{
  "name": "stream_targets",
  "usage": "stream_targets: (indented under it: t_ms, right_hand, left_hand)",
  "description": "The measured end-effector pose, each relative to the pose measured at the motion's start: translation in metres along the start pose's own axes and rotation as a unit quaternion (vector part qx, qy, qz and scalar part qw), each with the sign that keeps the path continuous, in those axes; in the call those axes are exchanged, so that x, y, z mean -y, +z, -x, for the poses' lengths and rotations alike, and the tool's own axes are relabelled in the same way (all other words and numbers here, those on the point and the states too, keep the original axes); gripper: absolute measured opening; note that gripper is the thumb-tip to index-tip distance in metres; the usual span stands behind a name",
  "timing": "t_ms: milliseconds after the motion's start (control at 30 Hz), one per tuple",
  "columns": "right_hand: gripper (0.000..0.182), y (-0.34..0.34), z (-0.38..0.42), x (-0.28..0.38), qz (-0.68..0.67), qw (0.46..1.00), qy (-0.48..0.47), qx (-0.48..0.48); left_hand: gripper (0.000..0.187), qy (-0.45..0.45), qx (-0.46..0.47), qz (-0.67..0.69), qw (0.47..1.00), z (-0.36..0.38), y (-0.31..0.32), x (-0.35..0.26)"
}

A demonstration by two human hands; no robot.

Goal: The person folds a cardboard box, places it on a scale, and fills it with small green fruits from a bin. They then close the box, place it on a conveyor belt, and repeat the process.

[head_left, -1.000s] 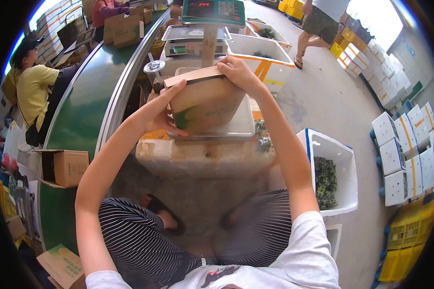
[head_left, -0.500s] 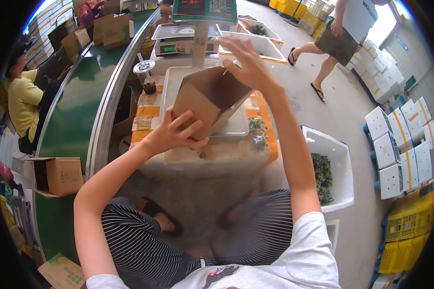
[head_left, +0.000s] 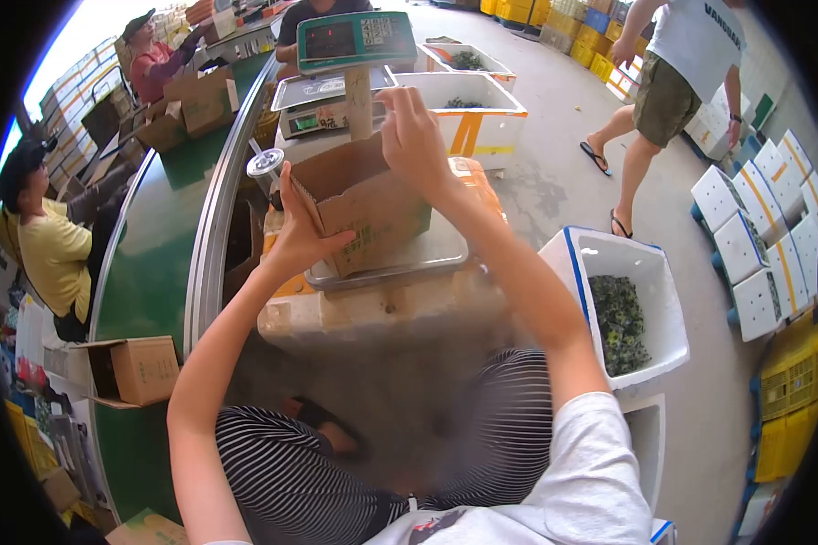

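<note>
An open cardboard box (head_left: 373, 218) with green print rests on the metal tray (head_left: 400, 270) of a scale. My left hand (head_left: 302, 222) grips its left side, thumb on the outer face and fingers up along the edge. My right hand (head_left: 415, 136) is raised at the box's far right corner, its fingers curled together; what they hold, if anything, is hidden. Behind the box stands the scale's green display (head_left: 356, 41) on a post. A lidded plastic cup (head_left: 265, 165) stands just left of my left hand.
A green conveyor belt (head_left: 145, 282) runs along the left, carrying cardboard boxes. Right of me is a white foam box (head_left: 641, 263) of dark green produce. A person (head_left: 673, 100) walks at upper right; others sit beyond the belt. White foam boxes (head_left: 745, 263) are stacked at right.
The cardboard box has turned and tipped down toward the tray, its printed side now facing me. My left hand moved up its left side; my right hand's fingers went from spread to curled.
</note>
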State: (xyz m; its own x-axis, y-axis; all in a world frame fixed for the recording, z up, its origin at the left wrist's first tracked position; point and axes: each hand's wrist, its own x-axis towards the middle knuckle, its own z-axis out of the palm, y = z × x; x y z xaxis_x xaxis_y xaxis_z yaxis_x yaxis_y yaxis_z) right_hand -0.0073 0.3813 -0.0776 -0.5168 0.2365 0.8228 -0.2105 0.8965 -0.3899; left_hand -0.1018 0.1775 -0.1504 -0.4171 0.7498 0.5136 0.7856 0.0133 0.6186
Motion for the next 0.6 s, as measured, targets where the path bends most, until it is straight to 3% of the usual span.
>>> stream_targets:
  t_ms: [67, 133, 200, 267, 333, 367, 400, 433, 467, 500, 600]
  right_hand:
    - [0.033, -0.065, 0.026, 0.041, 0.13, 0.985, -0.116, -0.001]
    - [0.039, -0.146, 0.078, 0.054, 0.168, 0.979, -0.111, -0.024]
    - [0.038, -0.236, 0.16, 0.064, 0.289, 0.951, 0.002, -0.109]
    - [0.042, -0.312, 0.263, 0.072, 0.423, 0.864, 0.172, -0.211]
    - [0.046, -0.374, 0.394, 0.099, 0.585, 0.707, 0.348, -0.191]
    - [0.049, -0.39, 0.463, 0.118, 0.663, 0.592, 0.447, -0.102]
    - [0.064, -0.395, 0.519, 0.141, 0.632, 0.476, 0.611, -0.029]
    - [0.072, -0.383, 0.557, 0.16, 0.594, 0.399, 0.699, 0.018]
    - [0.081, -0.37, 0.583, 0.174, 0.545, 0.314, 0.775, 0.064]
    - [0.091, -0.367, 0.597, 0.179, 0.539, 0.254, 0.781, 0.186]
    - [0.09, -0.378, 0.616, 0.157, 0.546, 0.282, 0.78, 0.115]
  left_hand:
    - [0.128, -0.003, 0.011, 0.073, 0.997, -0.001, -0.001, 0.011]
    - [0.125, -0.022, 0.019, 0.136, 0.99, 0.0, 0.003, 0.031]
    - [0.125, -0.026, 0.049, 0.105, 0.993, 0.0, -0.004, 0.037]
    - [0.124, -0.018, 0.063, 0.097, 0.993, -0.002, -0.005, 0.031]
    - [0.123, -0.01, 0.072, 0.096, 0.993, -0.003, -0.007, 0.036]
    - [0.123, -0.013, 0.077, 0.114, 0.99, -0.003, -0.007, 0.035]
    - [0.123, -0.016, 0.082, 0.133, 0.988, -0.002, -0.008, 0.034]
    - [0.125, -0.032, 0.085, 0.144, 0.985, -0.002, -0.008, 0.031]
    - [0.127, -0.046, 0.089, 0.155, 0.983, -0.002, -0.008, 0.028]
    - [0.129, -0.06, 0.093, 0.166, 0.98, -0.002, -0.009, 0.026]
    - [0.128, -0.028, 0.099, 0.116, 0.988, -0.004, -0.011, 0.028]
